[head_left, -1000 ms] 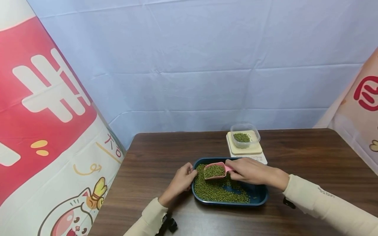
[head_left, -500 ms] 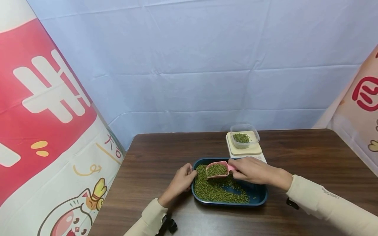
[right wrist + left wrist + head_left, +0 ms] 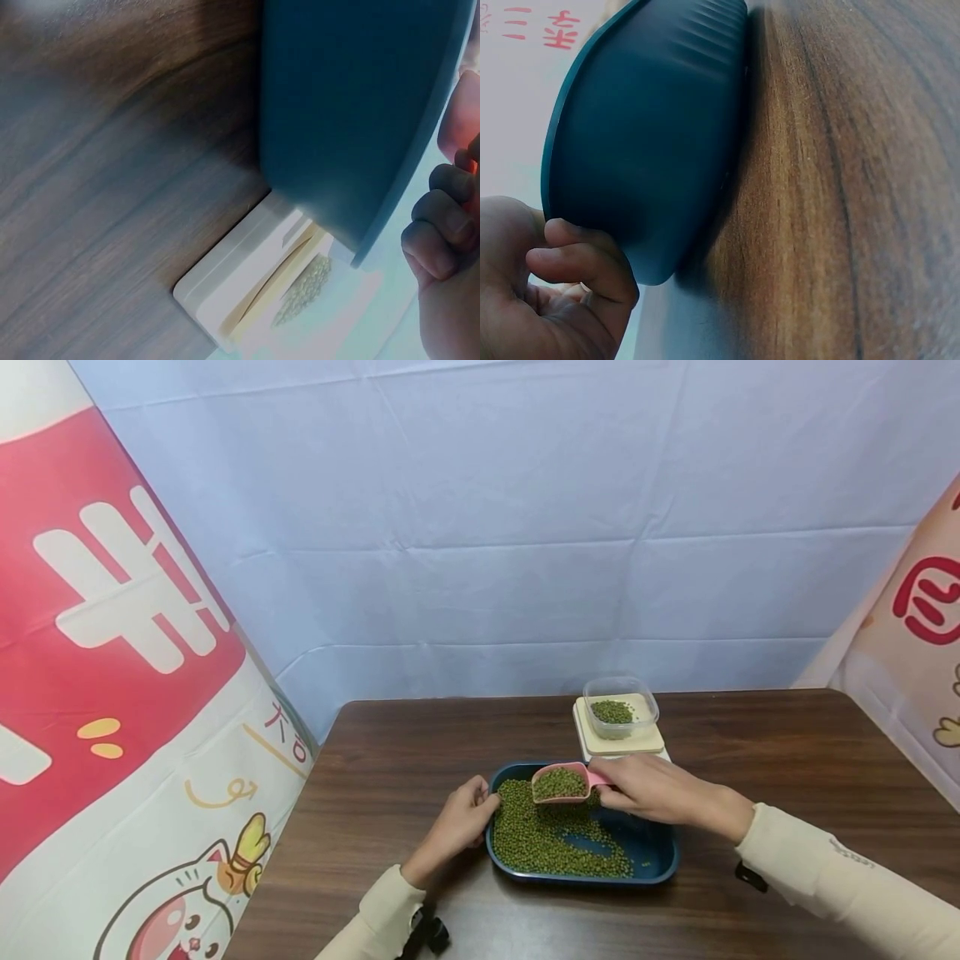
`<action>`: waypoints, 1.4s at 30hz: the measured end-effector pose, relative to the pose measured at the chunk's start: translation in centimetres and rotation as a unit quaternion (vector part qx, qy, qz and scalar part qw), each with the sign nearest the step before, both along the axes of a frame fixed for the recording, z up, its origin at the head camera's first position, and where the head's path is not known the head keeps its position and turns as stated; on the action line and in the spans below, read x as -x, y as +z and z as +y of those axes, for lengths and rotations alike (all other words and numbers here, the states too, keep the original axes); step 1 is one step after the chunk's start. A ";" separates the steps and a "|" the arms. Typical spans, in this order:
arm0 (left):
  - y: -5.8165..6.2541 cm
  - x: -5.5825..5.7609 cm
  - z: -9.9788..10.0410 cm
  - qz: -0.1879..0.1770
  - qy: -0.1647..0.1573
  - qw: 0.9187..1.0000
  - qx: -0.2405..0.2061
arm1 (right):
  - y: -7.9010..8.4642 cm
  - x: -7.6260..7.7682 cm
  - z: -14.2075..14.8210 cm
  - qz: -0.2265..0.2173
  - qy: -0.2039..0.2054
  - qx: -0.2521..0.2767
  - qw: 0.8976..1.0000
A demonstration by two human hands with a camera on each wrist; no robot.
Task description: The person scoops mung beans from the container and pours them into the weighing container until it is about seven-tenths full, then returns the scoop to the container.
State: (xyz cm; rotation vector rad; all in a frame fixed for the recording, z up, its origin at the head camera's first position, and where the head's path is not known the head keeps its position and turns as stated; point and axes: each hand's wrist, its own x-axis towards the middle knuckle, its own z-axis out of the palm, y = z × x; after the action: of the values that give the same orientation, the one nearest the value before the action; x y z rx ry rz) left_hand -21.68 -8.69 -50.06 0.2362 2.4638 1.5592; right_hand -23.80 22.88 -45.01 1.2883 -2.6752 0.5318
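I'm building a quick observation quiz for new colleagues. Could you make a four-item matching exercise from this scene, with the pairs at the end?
Column one
1. Pink scoop
2. Clear container
3. Left hand
4. Blue tray

Column two
A. Directly on the table
B. In the right hand, loaded with green beans
C. Holding the tray's rim
D. On the scale

Pairs: 1-B, 2-D, 3-C, 4-A

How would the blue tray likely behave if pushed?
Low and broad, the blue tray should probably slide rather than tip. Its left end may feel heavier, since the green beans mostly lie there. Its unbent walls suggest stiffness.
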 end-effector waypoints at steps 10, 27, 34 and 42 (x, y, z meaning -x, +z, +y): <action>0.1 -0.1 0.0 -0.002 0.004 1.000 0.001 | 0.1 0.4 0.7 -0.015 -0.021 -0.010 1.000; 0.2 -0.2 0.0 0.002 0.001 1.000 -0.006 | 0.3 1.1 1.9 0.020 -0.037 0.004 0.999; 0.1 -0.2 0.0 0.001 0.001 1.000 -0.001 | 0.5 1.2 2.4 0.020 -0.050 0.004 0.999; 0.0 -0.1 -0.1 0.006 0.002 1.000 -0.004 | 0.9 1.5 3.2 0.025 -0.062 0.010 0.998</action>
State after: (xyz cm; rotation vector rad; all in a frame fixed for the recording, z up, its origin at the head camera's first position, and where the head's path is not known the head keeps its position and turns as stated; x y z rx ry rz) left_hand -21.58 -8.78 -50.07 0.2445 2.4687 1.5744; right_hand -25.34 26.04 -44.13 1.1052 -2.6791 0.5020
